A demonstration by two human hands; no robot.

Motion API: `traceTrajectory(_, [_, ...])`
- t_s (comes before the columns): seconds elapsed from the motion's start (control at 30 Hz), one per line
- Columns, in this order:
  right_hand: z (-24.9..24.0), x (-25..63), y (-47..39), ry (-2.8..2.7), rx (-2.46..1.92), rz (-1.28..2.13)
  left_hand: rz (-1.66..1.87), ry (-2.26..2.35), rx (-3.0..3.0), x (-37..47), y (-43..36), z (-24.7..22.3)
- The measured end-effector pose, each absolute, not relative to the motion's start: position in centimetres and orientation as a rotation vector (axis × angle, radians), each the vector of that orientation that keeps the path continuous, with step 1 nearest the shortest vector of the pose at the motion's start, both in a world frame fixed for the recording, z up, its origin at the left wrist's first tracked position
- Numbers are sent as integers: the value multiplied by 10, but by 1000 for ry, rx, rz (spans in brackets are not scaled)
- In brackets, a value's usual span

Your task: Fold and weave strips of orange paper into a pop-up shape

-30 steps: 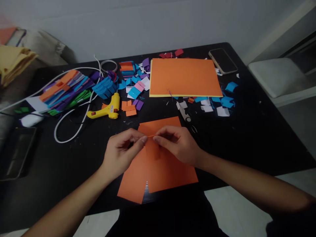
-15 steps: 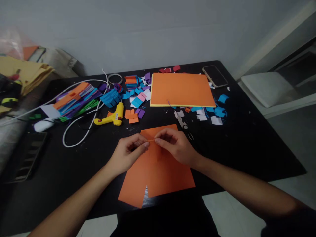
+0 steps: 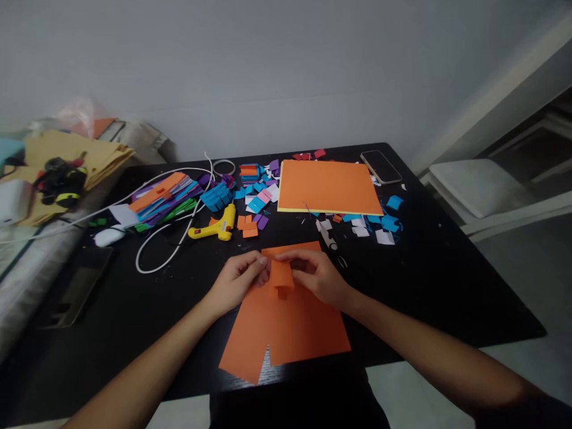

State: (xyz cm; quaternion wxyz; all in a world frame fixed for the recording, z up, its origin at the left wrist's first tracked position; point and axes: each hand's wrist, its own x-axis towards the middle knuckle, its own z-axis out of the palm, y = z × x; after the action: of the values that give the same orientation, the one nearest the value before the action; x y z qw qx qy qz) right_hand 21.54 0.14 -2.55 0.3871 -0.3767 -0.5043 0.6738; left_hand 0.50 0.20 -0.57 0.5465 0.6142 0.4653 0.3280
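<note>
A small folded strip of orange paper [image 3: 282, 276] stands between my hands, its broad face toward me and its lower end bent. My left hand [image 3: 241, 280], fingers curled and thumb pressed in, pinches its upper left edge. At the upper right, my right hand [image 3: 319, 275] grips the strip, with the index finger along its top and the thumb at its side. Orange paper sheets [image 3: 308, 333] lie flat beneath both hands, a narrow wedge of dark table showing between two pieces at the front. The fingertips partly hide the strip's edges.
Beyond my hands are a yellow glue gun [image 3: 217, 228], a stack of orange and yellow sheets [image 3: 330, 186], a cutter [image 3: 328, 235] and scattered folded paper pieces [image 3: 257, 204]. A white cable [image 3: 147, 269] loops at left. A phone [image 3: 381, 167] lies at the back right.
The orange strip has turned from edge-on to showing its broad face. My hands remain at its upper end. The head view has tilted up and shifted left slightly.
</note>
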Motion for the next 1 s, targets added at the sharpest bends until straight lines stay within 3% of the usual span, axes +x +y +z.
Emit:
traceTrajectory(0.2, [-24, 216, 5, -1349, -1028, 1606, 757, 1070, 1440, 2, 1, -9])
traceTrajectory(0.67, [-24, 211, 3, -1257, -973, 1735, 832, 1115, 1512, 7, -1, -20])
traceTrajectory(1.0, [-40, 209, 11, -1200, -974, 1682, 970, 1278, 1762, 15, -9, 20])
